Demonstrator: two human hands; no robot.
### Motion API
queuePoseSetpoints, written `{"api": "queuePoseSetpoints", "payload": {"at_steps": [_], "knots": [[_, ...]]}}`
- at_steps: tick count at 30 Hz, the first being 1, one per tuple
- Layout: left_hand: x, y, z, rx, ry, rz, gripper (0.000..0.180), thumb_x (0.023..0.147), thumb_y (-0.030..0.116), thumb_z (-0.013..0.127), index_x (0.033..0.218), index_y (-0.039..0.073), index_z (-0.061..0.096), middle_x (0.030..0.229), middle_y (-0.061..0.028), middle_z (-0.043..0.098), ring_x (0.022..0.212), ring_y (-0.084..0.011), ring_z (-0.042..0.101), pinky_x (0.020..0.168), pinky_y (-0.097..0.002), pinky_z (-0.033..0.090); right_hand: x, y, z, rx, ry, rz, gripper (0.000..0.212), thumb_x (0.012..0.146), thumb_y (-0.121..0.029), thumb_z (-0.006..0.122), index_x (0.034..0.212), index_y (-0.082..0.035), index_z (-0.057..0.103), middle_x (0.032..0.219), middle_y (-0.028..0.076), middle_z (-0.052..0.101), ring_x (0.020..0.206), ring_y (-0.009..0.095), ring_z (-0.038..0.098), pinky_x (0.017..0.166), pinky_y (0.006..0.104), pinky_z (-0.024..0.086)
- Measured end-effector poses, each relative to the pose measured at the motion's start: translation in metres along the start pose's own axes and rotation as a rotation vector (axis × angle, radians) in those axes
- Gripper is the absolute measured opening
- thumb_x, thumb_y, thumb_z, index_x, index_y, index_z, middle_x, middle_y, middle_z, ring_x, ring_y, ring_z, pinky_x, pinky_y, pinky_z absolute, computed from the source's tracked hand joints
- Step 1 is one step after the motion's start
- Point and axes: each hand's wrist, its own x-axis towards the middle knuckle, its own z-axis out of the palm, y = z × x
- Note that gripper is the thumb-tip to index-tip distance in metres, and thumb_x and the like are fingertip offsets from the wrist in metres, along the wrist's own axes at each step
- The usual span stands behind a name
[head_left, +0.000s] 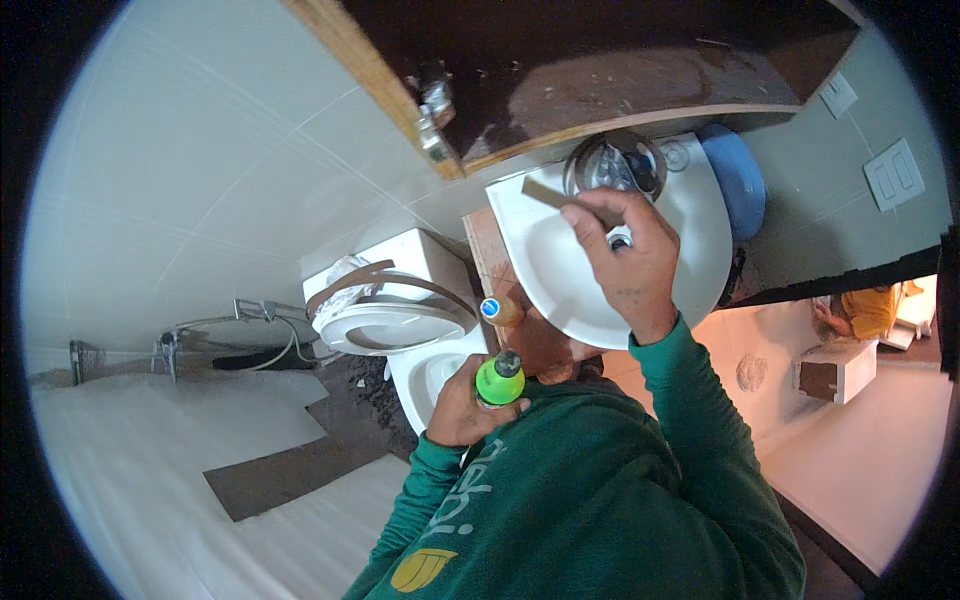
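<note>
Over the white washbasin (545, 245), my right hand (636, 262) pinches a short, flat brown strip (546, 193) between thumb and fingers. The strip's free end points to the upper left. Close to my body, my left hand (468, 408) is wrapped round a bright green, bottle-like thing (499, 384) with a dark round top. On the basin's back rim, beyond my right hand, sits a coil of brown banding (574, 165) with crumpled clear plastic inside it. A bottle with a blue and white cap (491, 308) stands between the basin and the toilet.
An open wooden cabinet (620, 108) with a dark interior hangs above the basin. The toilet (395, 325) at left carries a long curved brown strip (425, 281) and plastic. A blue round thing (735, 185) stands beside the basin. At far right a person in yellow (868, 312) is near a white box (855, 370).
</note>
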Motion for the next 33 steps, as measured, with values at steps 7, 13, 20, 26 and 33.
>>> {"api": "queuePoseSetpoints", "payload": {"at_steps": [7, 13, 20, 26, 33], "knots": [[0.000, 0.000, -0.015, -0.022, 0.003, 0.044, 0.061, 0.077, 0.027, 0.098, 0.120, 0.002, 0.062, 0.104, -0.0139, 0.073, 0.098, -0.0265, 0.073, 0.088, -0.0395, 0.058, -0.002, -0.018, 0.047, -0.009, -0.023, -0.222, 0.017, 0.087, 0.001, 0.087, 0.103, -0.004, 0.082, 0.095, 0.010, 0.079, 0.082, 0.021, 0.076, 0.071, 0.0325, 0.059], [-0.003, -0.009, -0.031, -0.051, -0.002, 0.068, 0.059, 0.076, 0.021, 0.098, 0.118, 0.003, 0.061, 0.101, -0.0105, 0.072, 0.093, -0.0212, 0.071, 0.085, -0.0373, 0.058, 0.000, -0.018, 0.061, -0.162, -0.003, -0.283, 0.018, 0.086, -0.003, 0.087, 0.103, -0.006, 0.082, 0.094, 0.009, 0.077, 0.082, 0.024, 0.075, 0.071, 0.0344, 0.059], [-0.005, -0.030, -0.053, -0.033, -0.060, 0.081, 0.061, 0.077, 0.029, 0.098, 0.119, 0.001, 0.063, 0.104, -0.0152, 0.071, 0.095, -0.0278, 0.072, 0.087, -0.0400, 0.057, 0.004, -0.017, 0.066, -0.229, 0.103, -0.346, 0.016, 0.084, -0.005, 0.086, 0.098, -0.010, 0.079, 0.088, 0.007, 0.075, 0.078, 0.026, 0.073, 0.069, 0.0380, 0.059], [-0.006, -0.037, -0.068, 0.005, -0.073, 0.116, 0.061, 0.077, 0.029, 0.097, 0.119, 0.002, 0.062, 0.105, -0.0151, 0.070, 0.095, -0.0264, 0.071, 0.086, -0.0399, 0.057, 0.006, -0.019, 0.057, -0.301, 0.149, -0.294, 0.014, 0.086, -0.007, 0.085, 0.098, -0.012, 0.080, 0.086, 0.005, 0.074, 0.075, 0.023, 0.071, 0.065, 0.0355, 0.057], [-0.007, -0.043, -0.075, -0.047, -0.096, 0.097, 0.061, 0.078, 0.029, 0.096, 0.121, 0.002, 0.062, 0.104, -0.0129, 0.072, 0.096, -0.0248, 0.072, 0.088, -0.0389, 0.057, 0.008, -0.020, 0.048, -0.300, 0.196, -0.259, 0.011, 0.088, -0.009, 0.085, 0.098, -0.011, 0.080, 0.085, 0.005, 0.073, 0.074, 0.021, 0.071, 0.066, 0.0341, 0.057]]}}
